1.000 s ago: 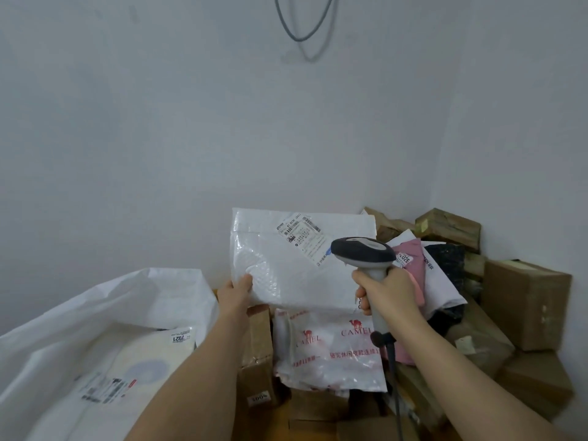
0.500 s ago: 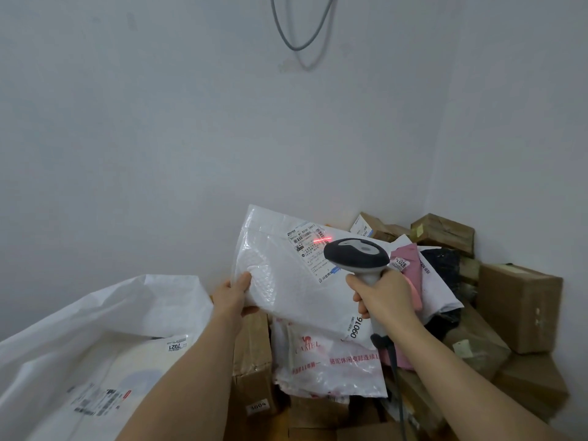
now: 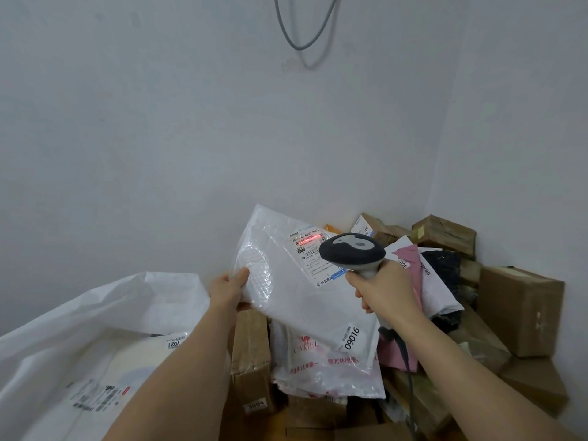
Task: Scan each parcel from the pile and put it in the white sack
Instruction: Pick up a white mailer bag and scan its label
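Head view: a white bubble mailer [image 3: 286,291] is held tilted up above the parcel pile [image 3: 445,313], its left edge pinched by the left hand [image 3: 227,292]. Its shipping label [image 3: 313,256] faces the camera w/ a red scan line across the top; a sticker reading 09016 is seen at the lower right corner. A grey barcode scanner [image 3: 351,251] is gripped by the right hand [image 3: 385,288], aimed at the label. The white sack [image 3: 95,300] lies open at left; a flat labelled parcel [image 3: 121,374], marked 7021, is seen inside.
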